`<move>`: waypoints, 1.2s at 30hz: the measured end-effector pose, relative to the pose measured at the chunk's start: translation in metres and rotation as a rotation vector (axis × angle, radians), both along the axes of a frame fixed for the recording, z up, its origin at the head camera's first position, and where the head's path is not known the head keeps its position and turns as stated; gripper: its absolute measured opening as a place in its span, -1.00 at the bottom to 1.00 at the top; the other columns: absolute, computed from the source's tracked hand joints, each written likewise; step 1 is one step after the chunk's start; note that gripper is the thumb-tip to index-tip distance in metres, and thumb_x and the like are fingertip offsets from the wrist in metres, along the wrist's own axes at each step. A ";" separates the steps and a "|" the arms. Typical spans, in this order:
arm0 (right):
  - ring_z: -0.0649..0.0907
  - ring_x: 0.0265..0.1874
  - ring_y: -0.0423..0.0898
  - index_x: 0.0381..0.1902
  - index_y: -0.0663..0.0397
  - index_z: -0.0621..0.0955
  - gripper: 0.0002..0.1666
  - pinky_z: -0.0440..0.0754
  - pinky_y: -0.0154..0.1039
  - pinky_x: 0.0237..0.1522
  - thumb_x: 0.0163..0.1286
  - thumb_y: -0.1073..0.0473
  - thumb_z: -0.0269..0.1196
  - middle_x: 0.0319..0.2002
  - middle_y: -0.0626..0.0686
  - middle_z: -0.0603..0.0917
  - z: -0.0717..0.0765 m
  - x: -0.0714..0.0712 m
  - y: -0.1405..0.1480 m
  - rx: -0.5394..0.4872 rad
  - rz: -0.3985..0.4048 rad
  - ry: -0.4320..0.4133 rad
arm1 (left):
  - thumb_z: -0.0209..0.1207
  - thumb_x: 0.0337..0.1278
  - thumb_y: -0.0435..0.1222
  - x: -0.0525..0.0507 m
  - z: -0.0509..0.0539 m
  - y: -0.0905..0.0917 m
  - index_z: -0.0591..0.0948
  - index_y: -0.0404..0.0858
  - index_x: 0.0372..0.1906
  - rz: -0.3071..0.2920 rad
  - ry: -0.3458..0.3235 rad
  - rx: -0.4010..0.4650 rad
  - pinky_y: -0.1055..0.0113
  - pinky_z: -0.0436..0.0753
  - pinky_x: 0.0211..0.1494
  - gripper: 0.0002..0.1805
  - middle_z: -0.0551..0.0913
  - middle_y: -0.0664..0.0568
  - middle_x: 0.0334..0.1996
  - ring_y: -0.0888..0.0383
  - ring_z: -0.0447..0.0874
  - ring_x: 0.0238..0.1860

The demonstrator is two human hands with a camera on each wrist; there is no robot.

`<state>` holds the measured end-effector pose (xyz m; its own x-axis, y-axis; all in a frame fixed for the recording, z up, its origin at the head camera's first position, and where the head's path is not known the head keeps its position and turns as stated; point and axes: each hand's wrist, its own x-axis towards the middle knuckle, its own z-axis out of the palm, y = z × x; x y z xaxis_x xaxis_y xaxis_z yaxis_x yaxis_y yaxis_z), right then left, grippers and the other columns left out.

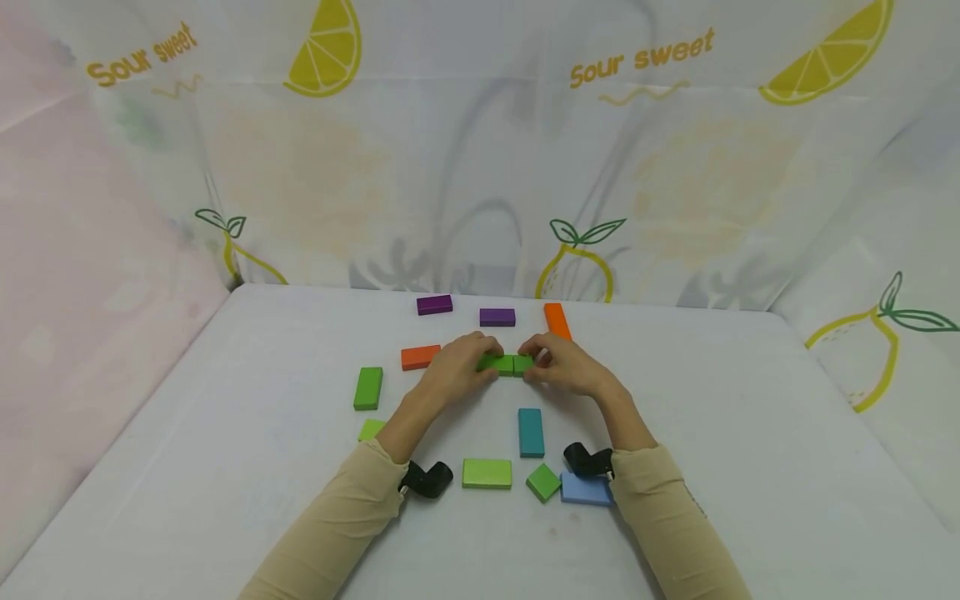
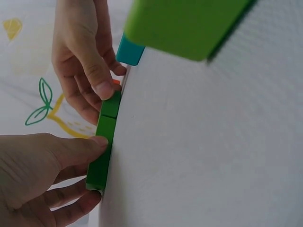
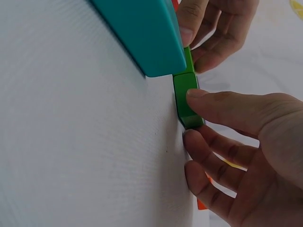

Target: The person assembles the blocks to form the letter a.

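Two green blocks lie end to end on the white table, a longer one (image 1: 503, 365) on the left and a shorter one (image 1: 522, 365) on the right, their ends touching. My left hand (image 1: 459, 367) pinches the longer block (image 2: 101, 161), thumb on its near side and fingers behind and at its outer end. With thumb and fingers, my right hand (image 1: 567, 365) grips the shorter block (image 3: 187, 97) in the same manner. The right wrist view shows its other fingers loosely bent beside the block.
Behind the hands are two purple blocks (image 1: 497, 317) and an orange one (image 1: 557, 321). Another orange block (image 1: 421, 357) and a green block (image 1: 368, 388) lie left. Nearer are a teal block (image 1: 531, 432), a lime block (image 1: 487, 473), a green square (image 1: 543, 482) and a blue block (image 1: 586, 489).
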<state>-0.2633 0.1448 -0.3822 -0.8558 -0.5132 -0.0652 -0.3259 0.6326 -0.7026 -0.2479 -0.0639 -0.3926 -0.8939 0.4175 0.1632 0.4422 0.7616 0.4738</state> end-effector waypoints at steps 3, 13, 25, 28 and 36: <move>0.55 -0.26 -0.06 0.02 0.17 0.54 -0.62 0.50 -0.32 -0.26 0.24 0.26 0.28 -0.14 0.13 0.62 -0.001 0.000 0.000 0.004 0.000 0.000 | 0.32 0.03 -0.31 0.000 -0.001 0.000 0.64 -0.18 -0.09 -0.003 0.013 0.000 0.24 0.56 -0.04 -0.72 0.64 0.01 -0.20 0.12 0.55 -0.20; 0.55 -0.25 -0.06 0.01 0.17 0.54 -0.63 0.52 -0.29 -0.24 0.23 0.25 0.29 -0.13 0.12 0.62 -0.001 0.000 -0.001 0.007 0.005 0.002 | 0.33 0.01 -0.32 0.003 -0.001 -0.001 0.64 -0.20 -0.10 -0.008 0.014 0.008 0.22 0.56 -0.02 -0.71 0.65 0.00 -0.20 0.11 0.56 -0.18; 0.55 -0.24 -0.05 0.03 0.15 0.53 -0.62 0.53 -0.26 -0.21 0.25 0.24 0.27 -0.15 0.12 0.61 0.002 0.001 0.001 0.015 -0.005 -0.004 | 0.32 0.03 -0.32 0.001 0.002 0.003 0.63 -0.24 -0.07 -0.009 0.041 -0.027 0.25 0.56 -0.06 -0.70 0.63 -0.02 -0.22 0.11 0.54 -0.23; 0.55 -0.24 -0.05 0.04 0.15 0.53 -0.61 0.53 -0.26 -0.21 0.25 0.23 0.28 -0.16 0.11 0.62 0.001 0.000 0.001 0.010 -0.005 -0.008 | 0.32 0.04 -0.31 0.001 0.002 0.003 0.63 -0.22 -0.05 -0.001 0.010 -0.028 0.22 0.56 -0.02 -0.69 0.63 -0.02 -0.20 0.09 0.55 -0.20; 0.57 -0.20 -0.03 0.05 0.13 0.53 -0.61 0.55 -0.23 -0.17 0.26 0.19 0.27 -0.11 0.13 0.62 0.003 0.002 0.001 0.012 -0.019 -0.012 | 0.32 0.04 -0.28 0.000 0.001 0.002 0.62 -0.17 -0.04 0.009 -0.015 -0.036 0.24 0.55 -0.02 -0.68 0.62 0.01 -0.18 0.11 0.54 -0.19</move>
